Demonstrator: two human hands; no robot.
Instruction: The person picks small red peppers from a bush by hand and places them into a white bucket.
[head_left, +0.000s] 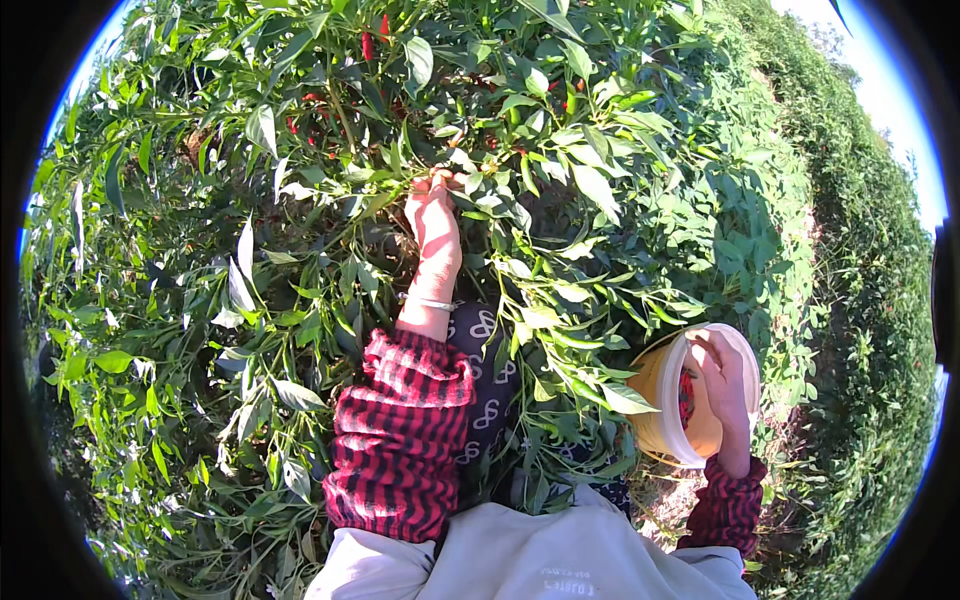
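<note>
My left hand (435, 221) reaches up into a chili pepper plant (555, 322), its fingertips pinched together at a leafy sprig (397, 180). Leaves hide exactly what lies between those fingers. Red chilies (367, 46) hang above and to the left of this hand. Green chilies (527, 174) grow on stems to its right. Over the mouth of a yellowish plastic bucket (651, 382) with a pale rim is my right hand (721, 371), fingertips at the rim's far side. Whether it grips the rim or holds anything cannot be made out. Inside the bucket lie red chilies (685, 397).
Dense foliage surrounds me on the left and in front. Leafy branches with green chilies (585, 388) arch between my left arm and the bucket. My patterned trouser leg (484, 375) is among the stems. Another green plant row (862, 300) runs along the right, beyond a strip of ground.
</note>
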